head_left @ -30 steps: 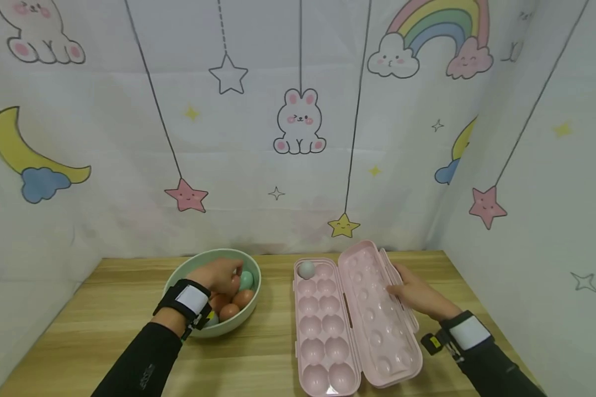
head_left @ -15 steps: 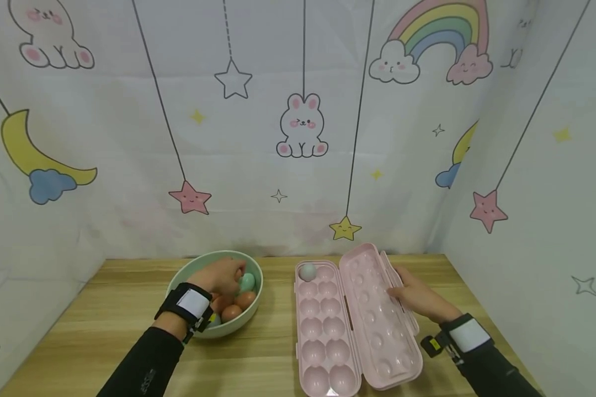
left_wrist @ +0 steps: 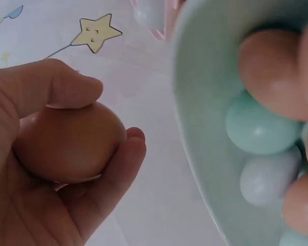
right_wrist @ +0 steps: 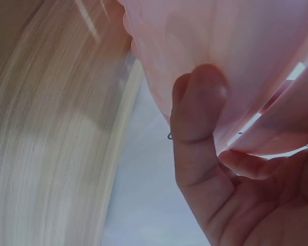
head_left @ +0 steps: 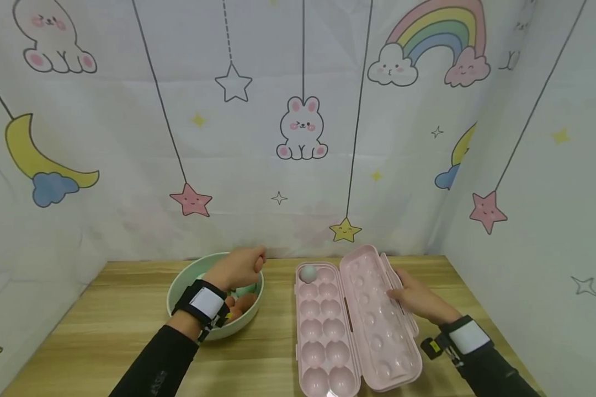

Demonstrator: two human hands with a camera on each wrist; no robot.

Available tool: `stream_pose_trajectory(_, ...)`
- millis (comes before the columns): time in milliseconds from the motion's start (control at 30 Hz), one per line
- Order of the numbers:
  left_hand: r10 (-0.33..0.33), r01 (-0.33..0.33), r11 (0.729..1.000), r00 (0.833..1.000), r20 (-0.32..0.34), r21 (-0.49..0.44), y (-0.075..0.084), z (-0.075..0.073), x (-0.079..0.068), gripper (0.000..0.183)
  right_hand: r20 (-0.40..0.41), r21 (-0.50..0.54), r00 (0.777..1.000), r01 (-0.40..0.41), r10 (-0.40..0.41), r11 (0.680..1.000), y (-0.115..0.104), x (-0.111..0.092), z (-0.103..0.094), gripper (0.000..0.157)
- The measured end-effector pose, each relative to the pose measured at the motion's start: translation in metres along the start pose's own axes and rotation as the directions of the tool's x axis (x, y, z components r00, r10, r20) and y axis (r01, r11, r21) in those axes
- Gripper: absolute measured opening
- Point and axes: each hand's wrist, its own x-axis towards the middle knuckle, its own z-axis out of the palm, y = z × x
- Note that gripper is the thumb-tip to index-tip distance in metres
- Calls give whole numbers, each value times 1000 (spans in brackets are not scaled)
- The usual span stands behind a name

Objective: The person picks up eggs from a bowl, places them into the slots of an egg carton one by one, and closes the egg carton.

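My left hand [head_left: 239, 268] is over the right rim of a pale green bowl [head_left: 179, 289]. Its thumb and fingers grip a brown egg [left_wrist: 72, 143], which shows clearly in the left wrist view. Inside the bowl lie more eggs: brown ones, a mint green egg [left_wrist: 262, 125] and a pale grey egg [left_wrist: 269, 177]. A pink egg carton [head_left: 323, 331] lies unfolded to the right, with one pale egg [head_left: 308, 274] in its far left cup. My right hand [head_left: 419, 295] holds the edge of the carton's lid [head_left: 377, 325], thumb on the inner face.
The bowl and carton stand on a wooden table [head_left: 104, 331], with a strip of tabletop between them. A white cloth backdrop [head_left: 248, 165] with cartoon prints rises behind the table and along both sides.
My left hand has come up out of the bowl and moved right to its rim, bringing the brown egg with it. My right hand stays on the lid.
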Motion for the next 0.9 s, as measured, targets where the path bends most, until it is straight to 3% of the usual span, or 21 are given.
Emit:
stream_pose_trajectory(200, 123, -122, 992, 991, -53, 24, 14, 7, 14, 22, 2, -4, 1000, 2, -2, 1000, 1, 0, -1, 64)
stream_pose_trajectory(400, 178, -179, 984, 983, -55, -14, 32, 15, 33, 26, -10, -18, 1000, 2, -3, 1000, 3, 2, -3, 64)
stream_pose_trajectory(667, 154, -152, 979, 988, 2, -136, 52, 40, 57, 32, 12, 13, 1000, 8, -8, 1000, 8, 5, -5, 64)
stream_pose_trajectory(900, 171, -161, 966, 985, 29, -200, 61, 62, 77, 21, 45, 68, 999, -4, 1, 998, 6, 5, -3, 65)
